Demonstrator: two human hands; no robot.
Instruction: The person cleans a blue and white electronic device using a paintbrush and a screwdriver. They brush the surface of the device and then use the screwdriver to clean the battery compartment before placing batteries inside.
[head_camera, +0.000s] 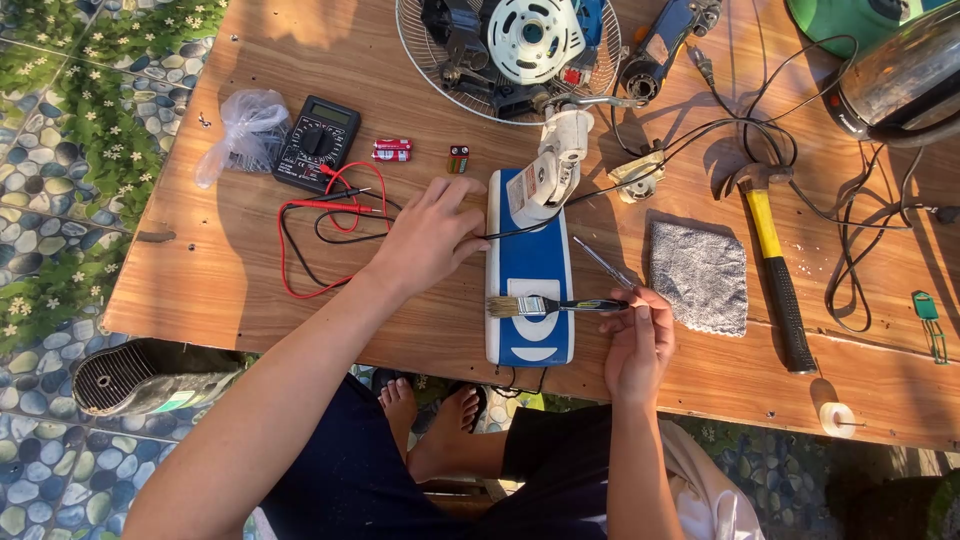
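Your right hand (637, 340) fingers pinch the brush (553, 305) handle, bristles on the blue-white fan base (530, 270) on the table (250, 290), your left hand (432, 235) lies flat-fingered against its left edge, and the wire grille (415, 45) beyond holds motor parts (535, 35).

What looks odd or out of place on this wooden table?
The fan is in pieces: its blue-and-white base lies flat under the left hand, while the wire guard holds loose motor parts. The right hand holds a paintbrush on the base.
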